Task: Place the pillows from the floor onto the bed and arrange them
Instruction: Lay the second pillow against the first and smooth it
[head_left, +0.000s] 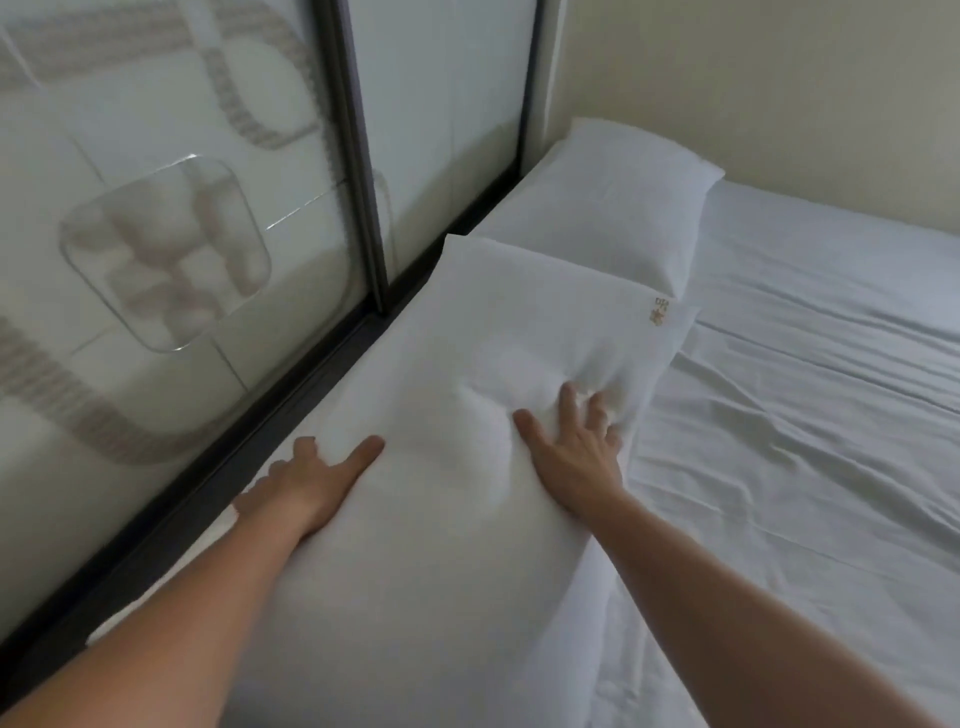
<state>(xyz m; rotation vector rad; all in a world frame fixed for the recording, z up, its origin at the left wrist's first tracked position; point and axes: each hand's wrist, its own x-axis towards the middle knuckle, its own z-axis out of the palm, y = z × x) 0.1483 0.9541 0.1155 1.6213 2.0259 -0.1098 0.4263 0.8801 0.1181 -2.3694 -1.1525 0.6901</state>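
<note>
One unreadable gold mark (658, 312), near pillow (467, 415)

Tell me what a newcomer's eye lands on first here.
Two bare hands pressing flat on the near white pillow: left hand at its window-side edge, right hand denting its middle. Beyond, a second pillow sits in the wall corner, and a patterned glass panel fills the left.

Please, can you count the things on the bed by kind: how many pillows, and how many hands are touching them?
Pillows: 2, near pillow and far pillow
Hands: 2, left hand and right hand, both flat on the near pillow
Total: 4
</note>
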